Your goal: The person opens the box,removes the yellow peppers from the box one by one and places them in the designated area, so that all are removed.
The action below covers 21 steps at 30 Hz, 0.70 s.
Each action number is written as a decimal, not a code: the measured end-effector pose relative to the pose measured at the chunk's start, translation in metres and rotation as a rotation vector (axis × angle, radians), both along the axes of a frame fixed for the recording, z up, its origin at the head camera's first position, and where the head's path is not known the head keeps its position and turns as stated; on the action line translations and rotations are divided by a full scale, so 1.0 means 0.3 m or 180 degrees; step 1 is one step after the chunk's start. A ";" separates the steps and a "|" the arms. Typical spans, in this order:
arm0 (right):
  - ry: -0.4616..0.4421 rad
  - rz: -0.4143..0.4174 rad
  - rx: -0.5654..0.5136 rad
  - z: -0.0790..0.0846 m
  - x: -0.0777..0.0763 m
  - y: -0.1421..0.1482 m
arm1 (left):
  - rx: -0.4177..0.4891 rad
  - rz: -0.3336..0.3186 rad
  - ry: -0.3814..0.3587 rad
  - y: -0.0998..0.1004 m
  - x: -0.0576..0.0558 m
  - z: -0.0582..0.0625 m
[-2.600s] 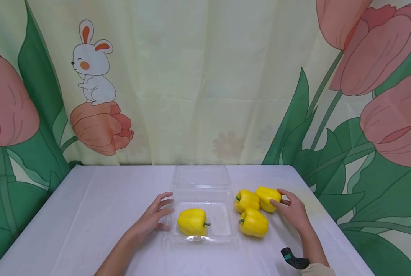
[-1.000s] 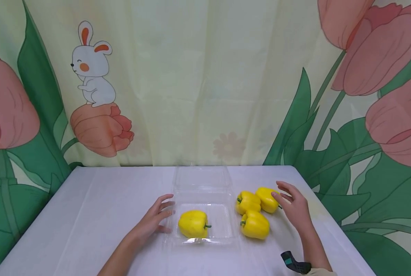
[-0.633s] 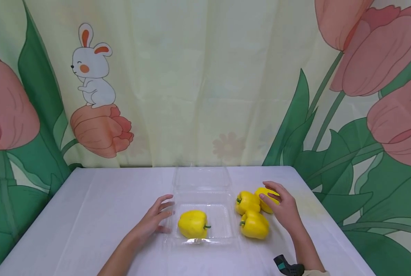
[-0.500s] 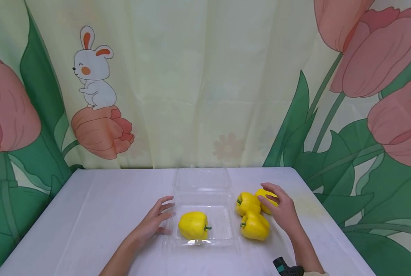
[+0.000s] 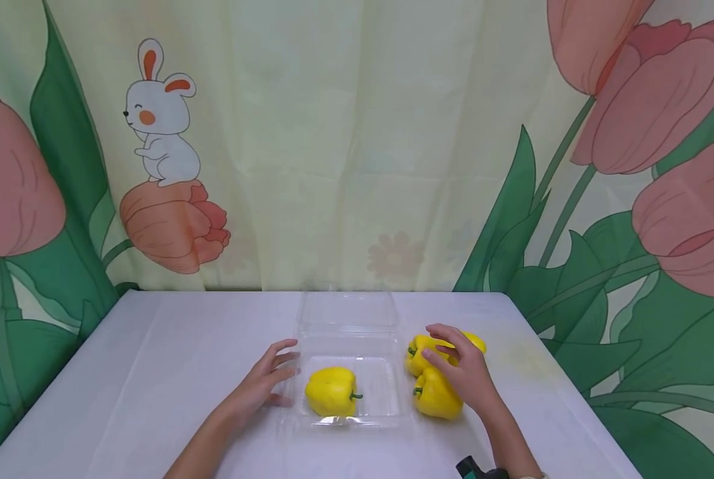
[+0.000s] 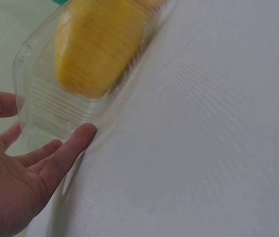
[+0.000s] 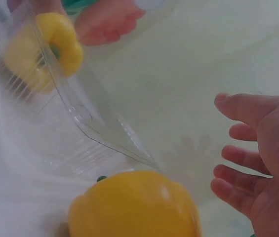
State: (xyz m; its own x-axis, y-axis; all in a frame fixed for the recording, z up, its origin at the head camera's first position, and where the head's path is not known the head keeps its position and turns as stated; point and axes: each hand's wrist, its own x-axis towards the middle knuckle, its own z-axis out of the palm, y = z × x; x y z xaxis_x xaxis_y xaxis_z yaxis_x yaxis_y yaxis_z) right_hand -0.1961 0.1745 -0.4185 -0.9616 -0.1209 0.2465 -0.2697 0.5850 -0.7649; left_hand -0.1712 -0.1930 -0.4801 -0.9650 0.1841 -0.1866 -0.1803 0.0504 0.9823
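Observation:
In the head view a clear plastic clamshell box point(image 5: 380, 382) lies with its lid folded back, and one yellow bell pepper point(image 5: 331, 392) sits in its left half. My left hand point(image 5: 261, 382) is at the box's left side, fingers spread along the wall; the left wrist view shows a fingertip point(image 6: 85, 132) right at its lower edge. Over the three loose peppers hovers my right hand point(image 5: 467, 376), fingers loosely bent around nothing. It partly hides the front pepper point(image 5: 437, 397), the left pepper point(image 5: 416, 359) and the far pepper point(image 5: 475, 340).
A white cloth covers the table point(image 5: 171, 352). Behind its far edge hangs a curtain point(image 5: 297, 146) printed with tulips and a rabbit. The box's open lid point(image 5: 347, 311) reaches back nearly to that edge. A black wrist device point(image 5: 479, 469) is on the right forearm.
My right hand has let go of the far pepper, lifted off and moved left and nearer over the other loose peppers. The left hand stays at the box.

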 end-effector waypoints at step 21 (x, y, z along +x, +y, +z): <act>-0.0073 0.0469 -0.0155 -0.039 0.030 -0.106 | 0.0008 0.0003 -0.0014 0.000 0.006 0.000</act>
State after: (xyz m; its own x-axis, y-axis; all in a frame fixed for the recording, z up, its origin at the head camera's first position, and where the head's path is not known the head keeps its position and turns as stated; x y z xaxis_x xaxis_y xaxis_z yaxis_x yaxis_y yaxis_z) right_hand -0.1869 0.1426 -0.4301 -0.9397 -0.2496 0.2336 -0.3319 0.5024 -0.7984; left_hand -0.1695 -0.1930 -0.4799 -0.9644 0.1837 -0.1903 -0.1846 0.0477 0.9817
